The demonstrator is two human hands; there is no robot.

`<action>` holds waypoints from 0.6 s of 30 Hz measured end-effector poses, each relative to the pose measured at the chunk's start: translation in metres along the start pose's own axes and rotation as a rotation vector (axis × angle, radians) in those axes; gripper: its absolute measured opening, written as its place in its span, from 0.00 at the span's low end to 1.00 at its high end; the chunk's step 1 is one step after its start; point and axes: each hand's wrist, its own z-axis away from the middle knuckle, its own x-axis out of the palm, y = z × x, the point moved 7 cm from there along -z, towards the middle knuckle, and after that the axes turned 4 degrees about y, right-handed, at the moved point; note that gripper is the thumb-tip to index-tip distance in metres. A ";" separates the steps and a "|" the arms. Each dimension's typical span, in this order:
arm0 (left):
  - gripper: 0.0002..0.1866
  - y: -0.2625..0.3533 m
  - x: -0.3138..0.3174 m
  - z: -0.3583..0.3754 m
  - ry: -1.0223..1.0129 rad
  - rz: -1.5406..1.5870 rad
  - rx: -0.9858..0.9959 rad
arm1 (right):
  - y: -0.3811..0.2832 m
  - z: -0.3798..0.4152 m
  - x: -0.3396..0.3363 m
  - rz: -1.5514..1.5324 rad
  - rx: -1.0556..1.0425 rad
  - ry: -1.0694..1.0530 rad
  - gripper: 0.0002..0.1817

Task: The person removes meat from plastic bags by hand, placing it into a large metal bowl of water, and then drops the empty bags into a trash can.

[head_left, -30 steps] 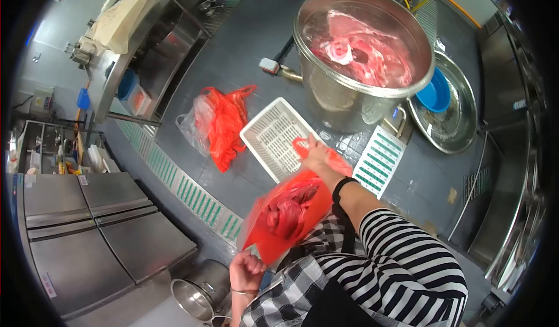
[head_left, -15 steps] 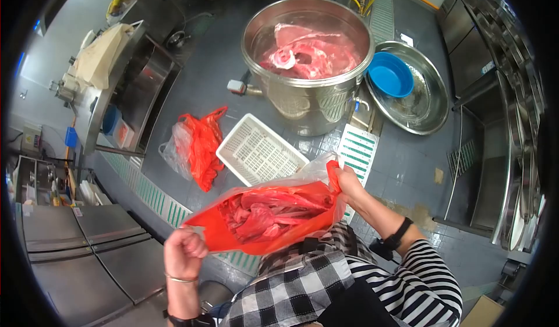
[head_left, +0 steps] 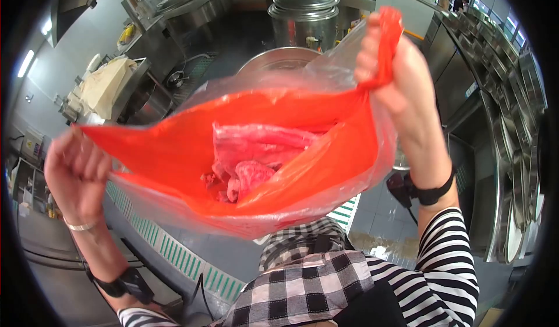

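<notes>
A large red bag [head_left: 169, 146] with a clear outer layer hangs stretched between both hands, its mouth open toward me. Pieces of raw red meat [head_left: 250, 152] lie inside it. My left hand [head_left: 80, 161] is closed on the bag's left edge. My right hand [head_left: 393, 65], raised higher, is wrapped round the bunched red top of the bag's right side. Behind the bag, only part of the rim of a big steel pot [head_left: 279, 57] shows; its contents are hidden.
A lidded steel pot [head_left: 304, 21] stands at the back. Steel shelving [head_left: 495, 129] runs along the right, and a steel table with a beige cloth [head_left: 109, 85] stands at the left. A floor drain grate [head_left: 174, 256] crosses the lower left. People are far off at top right.
Both hands have risen with the bag, which now looms larger and covers the white basket and most of the big pot. The view has tilted up, showing more of the back.
</notes>
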 end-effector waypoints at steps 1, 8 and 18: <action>0.15 0.005 0.002 -0.020 -0.031 0.026 0.028 | -0.014 -0.014 0.007 0.014 -0.052 0.008 0.06; 0.16 -0.018 0.022 -0.195 -0.165 0.134 0.077 | -0.042 -0.147 -0.019 0.056 -0.159 -0.072 0.08; 0.16 -0.145 -0.013 -0.392 0.189 -0.078 -0.002 | 0.021 -0.265 -0.065 -0.048 0.022 0.186 0.06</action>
